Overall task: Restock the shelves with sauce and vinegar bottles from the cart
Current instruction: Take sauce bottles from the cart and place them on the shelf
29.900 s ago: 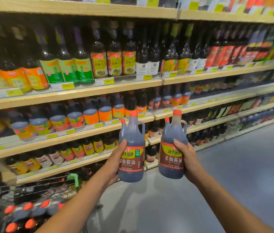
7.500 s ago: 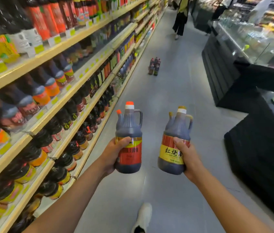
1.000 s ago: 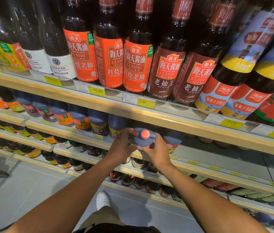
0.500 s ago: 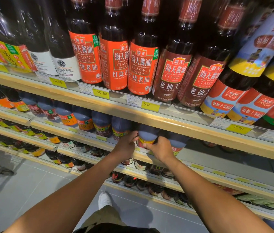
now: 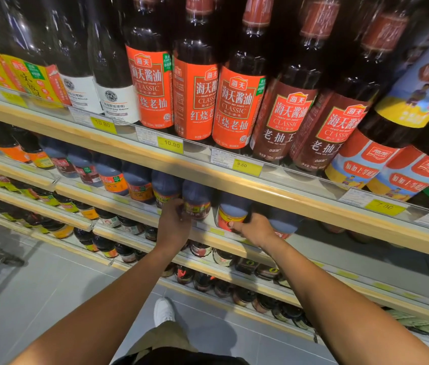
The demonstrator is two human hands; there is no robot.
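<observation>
Bottles stand below the 9.60 tag (image 5: 247,165): the left bottle (image 5: 196,198) is gripped by the left hand (image 5: 174,219), the right bottle (image 5: 232,210) by the right hand (image 5: 254,227). Neighbours (image 5: 165,187) could be toppled by a crooked shove.

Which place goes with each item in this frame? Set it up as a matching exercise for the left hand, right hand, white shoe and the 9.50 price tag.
Column one:
1 left hand
2 right hand
3 white shoe
4 9.50 price tag

Column two:
A on the grey floor
B on the upper shelf edge
C holding the yellow-label jug
D holding the brown-label jug

Pairs: 1-D, 2-C, 3-A, 4-B
</observation>
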